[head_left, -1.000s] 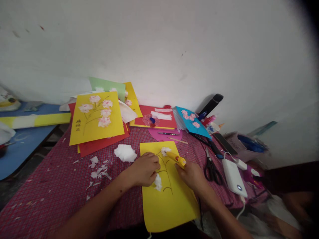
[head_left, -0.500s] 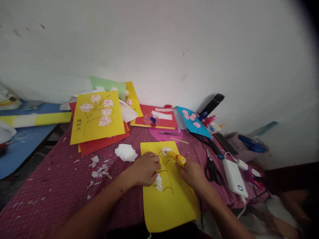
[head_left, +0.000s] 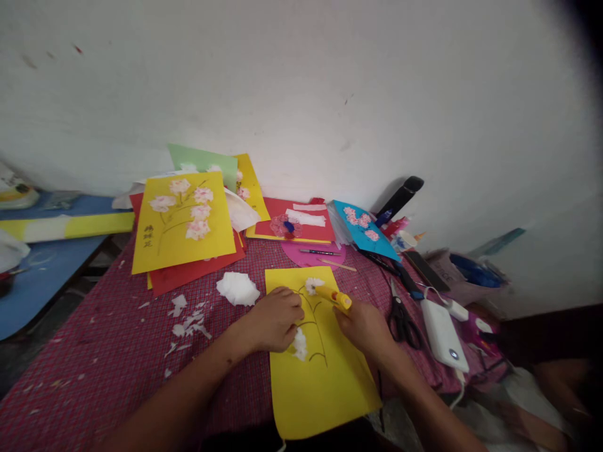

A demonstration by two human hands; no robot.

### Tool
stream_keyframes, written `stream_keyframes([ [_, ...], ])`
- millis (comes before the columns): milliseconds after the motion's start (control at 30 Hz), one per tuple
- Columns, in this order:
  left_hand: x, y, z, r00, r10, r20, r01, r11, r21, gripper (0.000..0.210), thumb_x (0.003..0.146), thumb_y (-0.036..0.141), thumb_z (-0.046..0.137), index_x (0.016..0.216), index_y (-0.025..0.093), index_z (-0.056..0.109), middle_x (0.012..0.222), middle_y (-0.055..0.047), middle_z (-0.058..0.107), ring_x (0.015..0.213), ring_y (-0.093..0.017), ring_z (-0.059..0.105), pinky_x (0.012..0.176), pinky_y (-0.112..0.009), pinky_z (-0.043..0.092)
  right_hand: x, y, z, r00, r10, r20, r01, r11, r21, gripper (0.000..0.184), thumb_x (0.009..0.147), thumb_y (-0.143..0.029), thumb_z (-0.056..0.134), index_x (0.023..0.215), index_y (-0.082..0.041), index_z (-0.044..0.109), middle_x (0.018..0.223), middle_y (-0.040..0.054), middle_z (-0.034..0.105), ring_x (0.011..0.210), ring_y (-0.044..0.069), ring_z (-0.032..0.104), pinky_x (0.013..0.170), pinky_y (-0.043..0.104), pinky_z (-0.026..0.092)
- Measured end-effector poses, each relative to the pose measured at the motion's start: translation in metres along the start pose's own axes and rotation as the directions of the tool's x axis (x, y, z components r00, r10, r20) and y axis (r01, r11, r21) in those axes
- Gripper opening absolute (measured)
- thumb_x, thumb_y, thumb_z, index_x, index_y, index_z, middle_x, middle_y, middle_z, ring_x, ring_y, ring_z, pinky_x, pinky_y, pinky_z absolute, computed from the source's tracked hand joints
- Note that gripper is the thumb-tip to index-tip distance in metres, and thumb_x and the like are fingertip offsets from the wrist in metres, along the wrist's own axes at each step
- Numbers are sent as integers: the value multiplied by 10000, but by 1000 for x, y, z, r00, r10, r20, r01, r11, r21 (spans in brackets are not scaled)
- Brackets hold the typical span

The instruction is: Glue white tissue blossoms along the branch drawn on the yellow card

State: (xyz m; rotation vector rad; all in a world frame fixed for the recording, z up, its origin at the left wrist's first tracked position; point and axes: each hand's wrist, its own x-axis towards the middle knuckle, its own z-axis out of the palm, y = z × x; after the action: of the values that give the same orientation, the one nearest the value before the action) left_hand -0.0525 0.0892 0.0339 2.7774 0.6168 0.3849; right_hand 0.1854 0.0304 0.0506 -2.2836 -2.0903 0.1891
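Note:
A yellow sheet of paper (head_left: 325,402) lies in front of me, with a branching stem drawn in dark lines. My right hand (head_left: 370,326) grips a yellow glue gun (head_left: 334,296), its front end at a white crumpled-paper flower (head_left: 311,286) near the sheet's top. Over the sheet's left edge rests my left hand (head_left: 277,319), fingers curled inward; whatever they hold is hidden. Just below those fingers, a second white paper tuft (head_left: 300,345) sits on the sheet. A stack of white paper pieces (head_left: 238,289) lies left of the sheet.
White scraps (head_left: 191,326) are scattered at left. Finished flower pictures (head_left: 188,220) are stacked behind. Scissors (head_left: 402,320), a white power bank (head_left: 443,336) and a blue card (head_left: 365,229) stand to the right. A pencil-like stick (head_left: 336,265) lies behind the sheet.
Almost nothing differs. My right hand and the glue gun have barely shifted, and the left hand stays in place.

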Motion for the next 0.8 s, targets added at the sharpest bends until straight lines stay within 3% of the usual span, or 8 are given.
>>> stream_keyframes([
  [467,1,0,1,1000,-4,-7,4,1000,1,60,762,227,582,800,183,596,878,-47,581,895,-214,536,930,-390,397,3,4,-6,999,24,34,-24,1000,-6,281,895,-321,495,959,-164,718,827,132,755,755,270,707,566,285,366],
  [800,0,0,1,1000,-9,-7,9,1000,-9,65,762,227,576,807,186,598,890,-49,578,902,-217,528,931,-394,399,3,15,-2,999,31,36,-33,998,53,333,897,-377,485,1058,-177,698,851,112,755,786,269,706,585,291,376],
])
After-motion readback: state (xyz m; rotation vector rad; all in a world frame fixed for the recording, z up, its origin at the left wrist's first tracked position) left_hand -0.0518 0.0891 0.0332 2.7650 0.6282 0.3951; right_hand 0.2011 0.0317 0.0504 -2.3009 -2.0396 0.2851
